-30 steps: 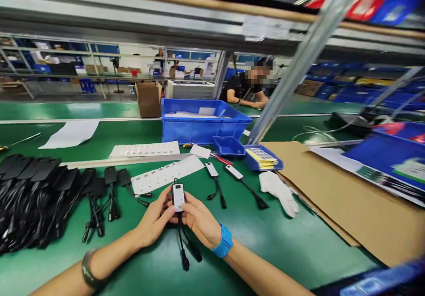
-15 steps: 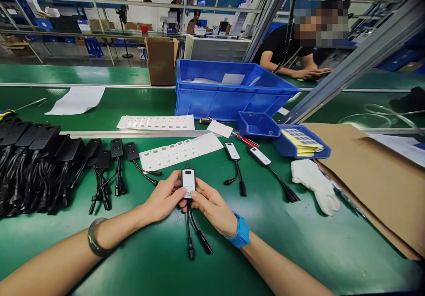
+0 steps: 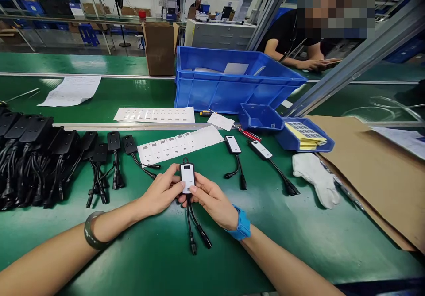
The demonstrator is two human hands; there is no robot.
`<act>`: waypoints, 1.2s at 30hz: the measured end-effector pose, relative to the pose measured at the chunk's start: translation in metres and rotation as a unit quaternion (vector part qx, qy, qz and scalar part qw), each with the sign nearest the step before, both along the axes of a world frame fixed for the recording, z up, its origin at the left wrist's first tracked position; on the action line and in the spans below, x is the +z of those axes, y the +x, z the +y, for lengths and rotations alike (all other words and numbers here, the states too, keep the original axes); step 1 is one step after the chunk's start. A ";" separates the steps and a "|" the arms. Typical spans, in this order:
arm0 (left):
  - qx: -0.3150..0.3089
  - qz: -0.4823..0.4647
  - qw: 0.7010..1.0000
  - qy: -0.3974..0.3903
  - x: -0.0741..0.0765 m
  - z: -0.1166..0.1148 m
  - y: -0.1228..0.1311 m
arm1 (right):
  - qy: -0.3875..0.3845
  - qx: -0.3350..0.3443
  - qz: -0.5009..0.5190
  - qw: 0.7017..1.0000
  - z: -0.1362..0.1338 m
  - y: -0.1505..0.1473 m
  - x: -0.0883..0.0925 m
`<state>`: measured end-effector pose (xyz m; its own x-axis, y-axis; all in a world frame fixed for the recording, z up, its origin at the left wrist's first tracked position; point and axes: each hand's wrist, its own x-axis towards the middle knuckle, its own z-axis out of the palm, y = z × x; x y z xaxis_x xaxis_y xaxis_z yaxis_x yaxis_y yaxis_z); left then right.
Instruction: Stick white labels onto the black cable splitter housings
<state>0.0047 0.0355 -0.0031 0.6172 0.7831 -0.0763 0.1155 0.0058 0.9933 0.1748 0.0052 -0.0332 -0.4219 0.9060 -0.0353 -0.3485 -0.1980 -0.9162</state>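
Observation:
Both my hands hold a small black controller module [image 3: 187,177] with a white label on its face, just above the green bench top [image 3: 139,251]. My left hand [image 3: 162,194] grips its left side, thumb on the label. My right hand [image 3: 212,201] pinches the lower right, and a blue band sits on that wrist. Two short black cables [image 3: 195,229] hang from the module onto the mat. A white label sheet [image 3: 181,144] lies just beyond my hands. Two labelled modules [image 3: 232,144] [image 3: 260,149] lie to the right.
A pile of unlabelled black modules [image 3: 40,159] fills the left. A large blue crate [image 3: 232,92], small blue bins [image 3: 259,118] with yellow sheets [image 3: 305,133], a white glove [image 3: 314,174] and brown cardboard [image 3: 381,176] lie to the right. Another person's arm [image 3: 299,61] rests across the far bench.
The camera tilted down, so the bench fills more of the view. My hands kept hold of the module, with fingers shifting slightly over its label.

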 end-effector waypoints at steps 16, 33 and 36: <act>-0.001 -0.016 1.000 -0.022 -0.005 0.001 -0.001 | 0.003 0.006 -0.021 1.000 0.000 0.000 0.001; -0.035 -0.002 0.999 0.014 0.000 -0.002 0.001 | -0.050 -0.035 -0.009 0.998 0.001 -0.006 0.003; -0.044 0.000 0.999 0.020 -0.001 -0.002 0.001 | -0.060 -0.048 0.007 0.997 0.003 -0.007 0.001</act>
